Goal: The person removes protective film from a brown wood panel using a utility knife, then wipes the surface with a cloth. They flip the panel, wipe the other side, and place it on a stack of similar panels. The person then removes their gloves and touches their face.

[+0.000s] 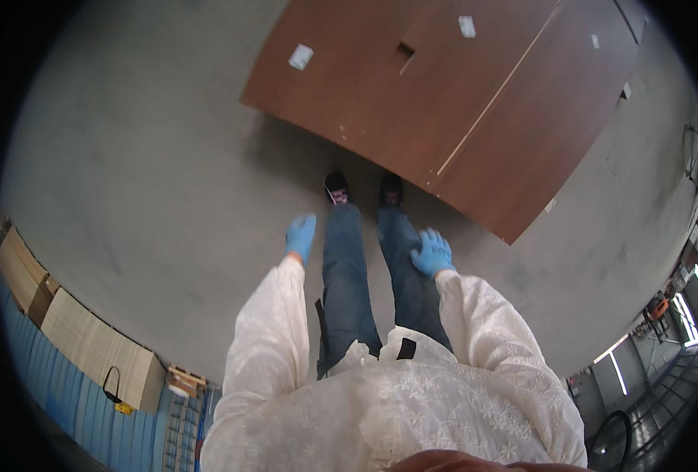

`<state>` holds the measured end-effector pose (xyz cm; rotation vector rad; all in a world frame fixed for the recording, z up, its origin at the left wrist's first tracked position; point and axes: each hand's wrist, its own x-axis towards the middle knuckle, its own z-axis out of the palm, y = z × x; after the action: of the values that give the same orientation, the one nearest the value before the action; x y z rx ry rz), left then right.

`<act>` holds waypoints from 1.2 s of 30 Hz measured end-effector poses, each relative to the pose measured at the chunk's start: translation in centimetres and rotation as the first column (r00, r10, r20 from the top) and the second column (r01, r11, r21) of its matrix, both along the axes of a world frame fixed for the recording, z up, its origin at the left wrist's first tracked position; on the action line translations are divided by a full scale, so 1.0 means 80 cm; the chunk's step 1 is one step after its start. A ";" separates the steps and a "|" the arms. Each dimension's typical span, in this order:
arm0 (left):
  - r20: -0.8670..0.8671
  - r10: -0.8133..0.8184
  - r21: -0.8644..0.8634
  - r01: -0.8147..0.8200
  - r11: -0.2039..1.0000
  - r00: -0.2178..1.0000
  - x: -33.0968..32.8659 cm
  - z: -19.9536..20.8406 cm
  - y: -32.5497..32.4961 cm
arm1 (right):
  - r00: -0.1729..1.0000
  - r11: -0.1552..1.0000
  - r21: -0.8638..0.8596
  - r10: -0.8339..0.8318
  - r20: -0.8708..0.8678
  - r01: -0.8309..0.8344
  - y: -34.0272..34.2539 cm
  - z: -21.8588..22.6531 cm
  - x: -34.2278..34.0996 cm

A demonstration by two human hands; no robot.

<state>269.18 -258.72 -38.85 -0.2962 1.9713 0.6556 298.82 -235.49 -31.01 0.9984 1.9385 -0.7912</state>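
My left hand (301, 236), in a blue glove, hangs beside my left leg. Its fingers look curled together, and nothing shows in them. In a matching blue glove, my right hand (433, 253) is over my right thigh with the fingers apart and holds nothing; whether it touches the jeans I cannot tell. Ahead of my shoes lies a large reddish-brown wooden panel (364, 86), apart from both hands. The panel has a small rectangular cutout (405, 53), a long pale strip (497, 90) and white labels, one of them a label (301, 57) near its left edge.
Grey concrete floor (144, 157) surrounds the panel, whose near edge is close to my dark shoes (337, 187). At the lower left stands a pale stack of boards (97, 346) by a blue corrugated surface (73, 393). An orange item (658, 307) is at the right rim.
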 end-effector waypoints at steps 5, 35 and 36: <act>-0.040 0.092 -0.043 -0.094 0.995 0.995 -0.001 0.139 -0.139 | 0.980 0.977 -0.121 -0.161 0.119 0.175 0.025 0.107 -0.007; -0.030 -0.502 0.861 0.278 0.426 0.864 -0.654 0.570 0.260 | 0.602 0.819 -0.170 -0.527 -0.600 0.547 0.223 0.245 -1.100; -0.062 -0.482 0.871 0.283 0.402 0.874 -0.691 0.574 0.281 | 0.598 0.808 -0.157 -0.536 -0.596 0.568 0.250 0.246 -1.140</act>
<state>213.94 -236.21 7.11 0.7029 1.1988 1.1552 207.59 -215.47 -11.36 1.5611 2.1969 -1.6071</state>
